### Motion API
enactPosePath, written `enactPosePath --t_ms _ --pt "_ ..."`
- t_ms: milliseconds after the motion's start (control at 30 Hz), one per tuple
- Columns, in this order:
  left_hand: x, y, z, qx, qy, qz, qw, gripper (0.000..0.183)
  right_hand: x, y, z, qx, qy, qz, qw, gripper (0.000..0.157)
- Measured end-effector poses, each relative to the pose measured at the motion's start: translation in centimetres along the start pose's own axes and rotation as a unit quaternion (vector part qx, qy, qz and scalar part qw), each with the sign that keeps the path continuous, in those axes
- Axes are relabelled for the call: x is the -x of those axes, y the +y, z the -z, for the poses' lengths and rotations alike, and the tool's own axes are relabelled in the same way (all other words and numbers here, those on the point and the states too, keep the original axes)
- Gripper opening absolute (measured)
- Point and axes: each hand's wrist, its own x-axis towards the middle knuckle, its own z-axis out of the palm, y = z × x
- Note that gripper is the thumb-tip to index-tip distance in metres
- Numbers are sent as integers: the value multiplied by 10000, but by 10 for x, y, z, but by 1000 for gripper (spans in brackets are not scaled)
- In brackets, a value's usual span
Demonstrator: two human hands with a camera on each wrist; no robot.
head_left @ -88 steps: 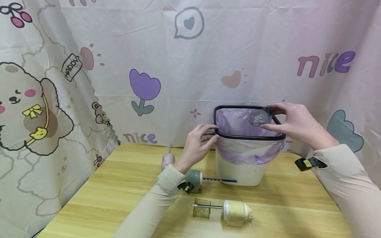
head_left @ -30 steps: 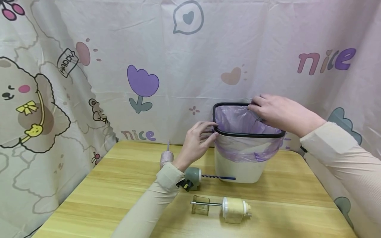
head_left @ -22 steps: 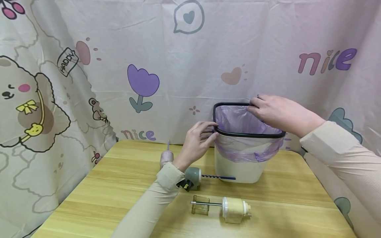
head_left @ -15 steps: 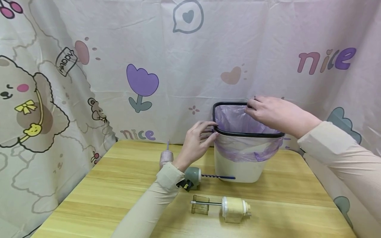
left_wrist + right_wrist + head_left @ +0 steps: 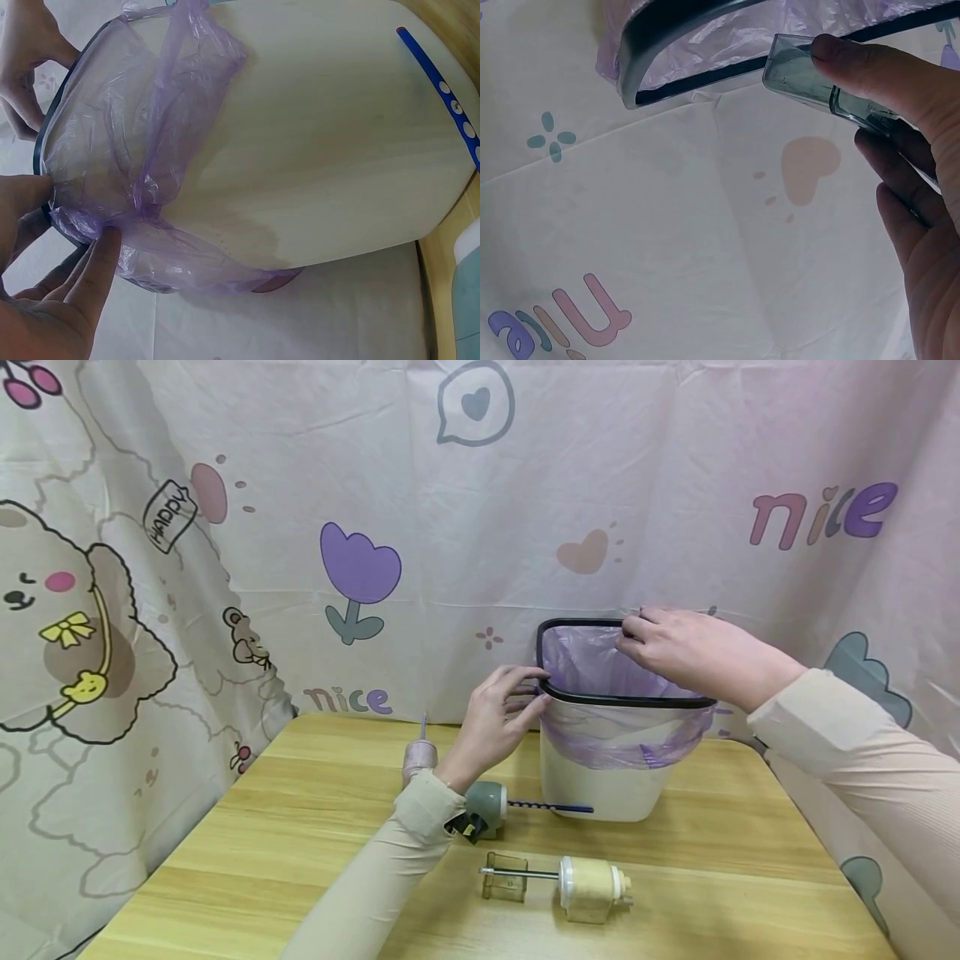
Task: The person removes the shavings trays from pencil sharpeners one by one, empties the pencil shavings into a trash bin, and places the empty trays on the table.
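A white trash can (image 5: 607, 789) with a black rim stands on the table, lined with a purple plastic bag (image 5: 585, 656). My left hand (image 5: 495, 718) pinches its rim at the left corner, thumb in front. Over the right side of the opening, my right hand (image 5: 705, 652) is turned back-up. In the right wrist view it holds a clear shavings drawer (image 5: 799, 71) between thumb and fingers, tipped beside the rim; my hand hides this drawer in the head view.
A yellow pencil sharpener (image 5: 588, 889) with a pencil in it lies in front, a clear brownish drawer (image 5: 504, 889) beside it. A green sharpener (image 5: 487, 806) with a blue pencil (image 5: 573, 809) and a pink sharpener (image 5: 420, 756) are near my left forearm. A printed curtain (image 5: 465, 527) hangs behind.
My right hand has turned over, tipping the clear drawer, which earlier showed shavings inside. Lately it has shifted slightly leftward and down. My left hand stays on the rim.
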Motion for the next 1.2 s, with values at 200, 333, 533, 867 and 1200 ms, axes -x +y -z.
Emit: enactPosePath --t_ms 200,333,533,867,1200 --pt "1 1 0 -16 -20 -17 10000 30 1 -1 -1 -78 -46 -60 9999 28" --pt "1 1 0 -36 -22 -33 10000 31 3 1 -2 -187 123 -123 9997 28" --pt "0 2 0 -83 -32 -26 10000 31 10 4 -2 -664 306 -445 9963 35" --pt "0 2 1 -167 -87 -5 9998 33 18 3 3 -1426 405 -1021 9837 63" --pt "1 2 4 -150 -208 -95 9996 35 25 -4 13 -1711 685 -1366 9733 66"
